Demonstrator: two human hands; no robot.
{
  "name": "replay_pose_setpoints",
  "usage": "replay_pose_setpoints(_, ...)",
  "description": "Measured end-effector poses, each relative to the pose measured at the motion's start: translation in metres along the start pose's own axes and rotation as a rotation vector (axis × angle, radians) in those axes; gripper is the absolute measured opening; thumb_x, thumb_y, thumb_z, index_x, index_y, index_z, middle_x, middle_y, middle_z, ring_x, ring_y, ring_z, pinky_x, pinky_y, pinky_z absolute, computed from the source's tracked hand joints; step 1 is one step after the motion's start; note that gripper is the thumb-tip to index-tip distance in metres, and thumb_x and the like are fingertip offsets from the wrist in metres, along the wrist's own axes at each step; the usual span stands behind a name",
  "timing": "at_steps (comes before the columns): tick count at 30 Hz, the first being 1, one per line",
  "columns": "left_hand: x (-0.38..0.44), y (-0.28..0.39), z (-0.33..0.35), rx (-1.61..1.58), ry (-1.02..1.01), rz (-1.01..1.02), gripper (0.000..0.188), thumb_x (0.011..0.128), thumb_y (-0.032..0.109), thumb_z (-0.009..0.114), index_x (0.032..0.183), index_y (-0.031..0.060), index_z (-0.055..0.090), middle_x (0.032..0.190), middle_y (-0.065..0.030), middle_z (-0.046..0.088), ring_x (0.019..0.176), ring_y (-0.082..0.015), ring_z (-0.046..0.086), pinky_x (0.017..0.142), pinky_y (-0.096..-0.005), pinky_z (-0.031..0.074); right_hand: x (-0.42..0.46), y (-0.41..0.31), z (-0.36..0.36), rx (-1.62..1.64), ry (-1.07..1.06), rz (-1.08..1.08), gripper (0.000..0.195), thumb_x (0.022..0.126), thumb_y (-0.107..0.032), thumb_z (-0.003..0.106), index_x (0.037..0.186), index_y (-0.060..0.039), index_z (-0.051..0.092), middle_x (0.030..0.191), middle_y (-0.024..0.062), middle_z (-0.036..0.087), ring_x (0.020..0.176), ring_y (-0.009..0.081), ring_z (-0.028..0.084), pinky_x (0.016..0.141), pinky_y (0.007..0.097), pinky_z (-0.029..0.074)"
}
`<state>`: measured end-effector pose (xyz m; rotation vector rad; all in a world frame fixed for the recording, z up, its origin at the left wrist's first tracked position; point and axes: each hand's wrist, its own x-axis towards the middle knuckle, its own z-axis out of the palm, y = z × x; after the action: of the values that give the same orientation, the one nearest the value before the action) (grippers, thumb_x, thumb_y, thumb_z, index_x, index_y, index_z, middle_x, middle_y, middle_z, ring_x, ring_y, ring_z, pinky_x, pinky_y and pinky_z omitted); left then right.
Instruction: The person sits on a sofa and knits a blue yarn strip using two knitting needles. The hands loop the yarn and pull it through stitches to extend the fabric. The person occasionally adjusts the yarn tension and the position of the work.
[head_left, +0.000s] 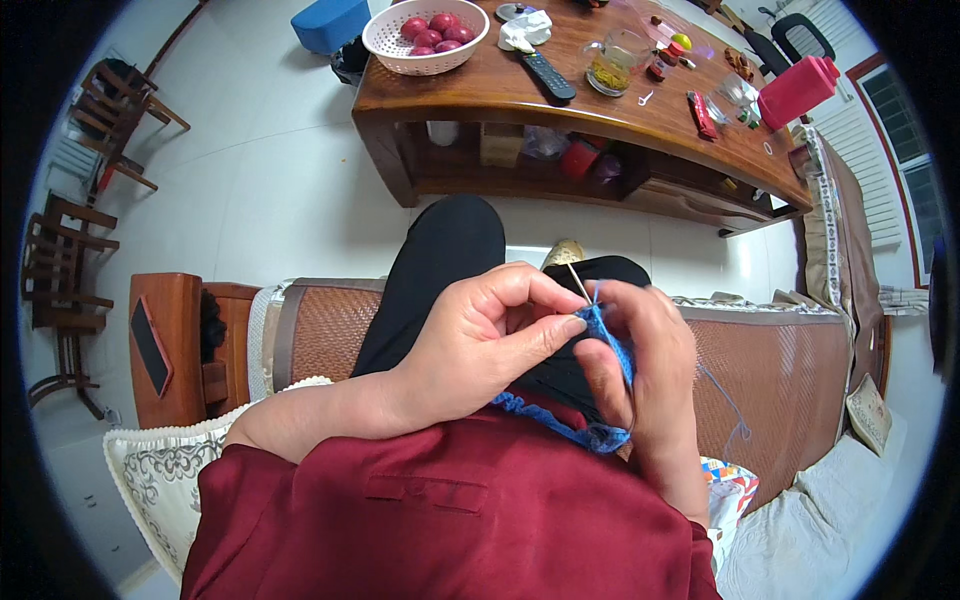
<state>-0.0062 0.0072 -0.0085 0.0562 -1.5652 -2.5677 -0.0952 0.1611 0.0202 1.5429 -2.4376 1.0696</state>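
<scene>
Over my lap, my left hand (487, 322) pinches the edge of a piece of blue knitting (619, 351) between thumb and forefinger. My right hand (660, 352) is curled around the other side of the same knitting, close to the left fingertips. A thin knitting needle (576, 283) sticks up between the two hands; its lower part is hidden by fingers and yarn. More of the blue knitted strip (551, 421) hangs down against my dark red top. A loose strand of blue yarn (726, 394) trails over the sofa on the right.
Ahead stands a wooden coffee table (480, 96) with a basket (375, 46) of red fruit, a remote control (547, 77), a glass teapot (611, 67) and a pink bottle (796, 94). A phone (151, 346) lies on the wooden armrest (184, 315). Cushions (169, 480) flank me.
</scene>
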Motion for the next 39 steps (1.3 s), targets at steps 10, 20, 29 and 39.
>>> replay_pose_setpoints(10, -0.001, 0.004, -0.006, 0.280, 0.020, 0.118, 0.012, 0.085, -0.002, 0.060, 0.096, 0.0014, 0.063, 0.090, -0.0025, 0.052, 0.077, -0.0056, 0.052, 0.066, -0.0179, 0.043, 0.006, 0.003, 0.003, 0.030, 0.152, -0.046, 0.060, 0.064, -0.034, 0.080, 0.110, -0.0025, 0.059, 0.083, 0.0093, 0.056, 0.069, 0.0217, 0.053, 0.061, 0.0299, 0.045)
replay_pose_setpoints(20, 0.004, 0.004, -0.009, 0.080, 0.066, -0.014, 0.012, 0.088, 0.001, 0.058, 0.099, -0.0010, 0.061, 0.094, -0.0031, 0.056, 0.083, -0.0070, 0.054, 0.077, -0.0206, 0.044, 0.004, 0.006, 0.006, -0.058, 0.193, -0.137, 0.023, 0.073, -0.015, 0.073, 0.093, -0.0075, 0.066, 0.062, 0.0034, 0.049, 0.052, 0.0195, 0.046, 0.048, 0.0306, 0.036)
replay_pose_setpoints(29, 0.006, 0.012, -0.002, -0.119, 0.153, -0.151, 0.013, 0.089, 0.007, 0.059, 0.100, 0.0028, 0.063, 0.081, 0.0034, 0.060, 0.058, 0.0013, 0.041, 0.048, -0.0140, 0.028, -0.003, 0.001, 0.005, -0.056, 0.185, -0.129, 0.024, 0.076, -0.010, 0.069, 0.100, -0.0045, 0.066, 0.062, 0.0041, 0.050, 0.052, 0.0189, 0.047, 0.047, 0.0306, 0.036)
replay_pose_setpoints(39, 0.022, 0.037, -0.004, -0.149, 0.133, -0.285, 0.016, 0.090, 0.012, 0.059, 0.102, 0.0025, 0.062, 0.078, 0.0025, 0.060, 0.053, 0.0000, 0.042, 0.047, -0.0140, 0.032, 0.012, -0.001, -0.008, 0.012, 0.145, -0.086, 0.025, 0.079, -0.006, 0.064, 0.103, -0.0001, 0.064, 0.068, 0.0078, 0.056, 0.056, 0.0206, 0.053, 0.052, 0.0313, 0.042)
